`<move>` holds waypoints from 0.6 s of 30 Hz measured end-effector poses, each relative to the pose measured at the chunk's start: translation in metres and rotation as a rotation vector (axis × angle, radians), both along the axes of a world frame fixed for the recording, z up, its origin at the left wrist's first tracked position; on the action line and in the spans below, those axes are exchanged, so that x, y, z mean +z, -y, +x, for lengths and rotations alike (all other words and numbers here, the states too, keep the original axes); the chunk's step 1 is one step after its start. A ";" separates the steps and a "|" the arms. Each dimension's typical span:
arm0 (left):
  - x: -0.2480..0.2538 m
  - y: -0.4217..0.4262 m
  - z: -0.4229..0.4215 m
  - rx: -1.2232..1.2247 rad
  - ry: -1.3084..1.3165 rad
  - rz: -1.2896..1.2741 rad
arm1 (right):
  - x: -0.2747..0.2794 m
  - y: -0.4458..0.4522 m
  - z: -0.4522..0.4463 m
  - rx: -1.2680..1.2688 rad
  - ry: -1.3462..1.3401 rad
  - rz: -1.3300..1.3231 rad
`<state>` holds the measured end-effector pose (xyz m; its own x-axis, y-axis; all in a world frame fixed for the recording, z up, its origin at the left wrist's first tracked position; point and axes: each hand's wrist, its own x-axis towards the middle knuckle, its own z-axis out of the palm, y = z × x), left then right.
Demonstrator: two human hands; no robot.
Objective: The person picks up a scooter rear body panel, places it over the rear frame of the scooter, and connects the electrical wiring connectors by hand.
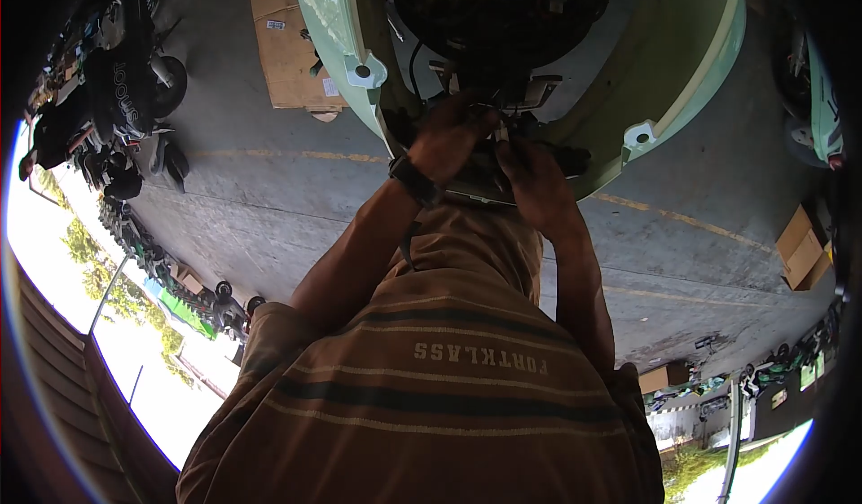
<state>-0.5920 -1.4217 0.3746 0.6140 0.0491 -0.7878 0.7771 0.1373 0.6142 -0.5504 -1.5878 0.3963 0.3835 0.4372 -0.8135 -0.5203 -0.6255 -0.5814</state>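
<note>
My left hand [446, 143], with a dark watch [413, 181] on its wrist, reaches inside the pale green scooter body panel [700, 86]. Its fingers are bent closed near a small light-coloured piece [502, 132]. Opposite it, my right hand [539, 183] has its fingers pinched together at the same spot. The two sets of fingertips almost meet. Whatever they grip is small and in shadow, so I cannot tell its kind. Dark parts and thin cables lie around the fingers. Beyond them sits a large round black part [503, 19], between the panel's curved sides.
A flattened cardboard box [285, 55] lies on the grey concrete floor [664, 252] at the left. A black scooter [121, 91] stands farther left, another green one [822, 100] at the right edge. An open carton [801, 251] rests at the right. Several vehicles line the background.
</note>
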 end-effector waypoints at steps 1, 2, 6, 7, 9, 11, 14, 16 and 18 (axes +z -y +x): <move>-0.006 -0.002 -0.002 -0.005 0.002 -0.001 | -0.002 0.000 0.001 -0.005 0.002 -0.001; -0.008 -0.005 -0.003 0.104 -0.028 -0.057 | -0.004 0.001 0.001 0.024 0.016 0.008; -0.002 -0.006 -0.005 0.200 -0.062 -0.077 | -0.010 0.001 -0.008 -0.228 0.075 0.027; 0.003 -0.001 -0.004 0.200 -0.060 -0.075 | -0.011 0.003 -0.007 -0.228 0.076 0.029; 0.012 0.011 -0.004 -0.028 -0.054 0.152 | -0.012 0.003 -0.001 -0.275 -0.036 0.086; 0.004 0.008 -0.010 -0.117 0.068 0.268 | -0.017 0.004 -0.005 -0.201 0.034 0.072; 0.001 0.010 -0.001 0.001 0.100 0.524 | -0.016 0.004 -0.009 0.044 0.242 0.031; -0.007 0.004 0.004 0.205 0.011 0.666 | -0.017 0.005 -0.014 0.207 0.380 0.007; -0.049 -0.010 -0.002 -0.419 0.099 1.075 | -0.030 0.010 -0.026 0.384 0.647 0.025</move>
<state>-0.5944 -1.4121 0.3255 0.7971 0.4425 -0.4108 0.5803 -0.7495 0.3186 -0.5766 -1.5978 0.3667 0.5987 0.6521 -0.4652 0.1821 -0.6763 -0.7138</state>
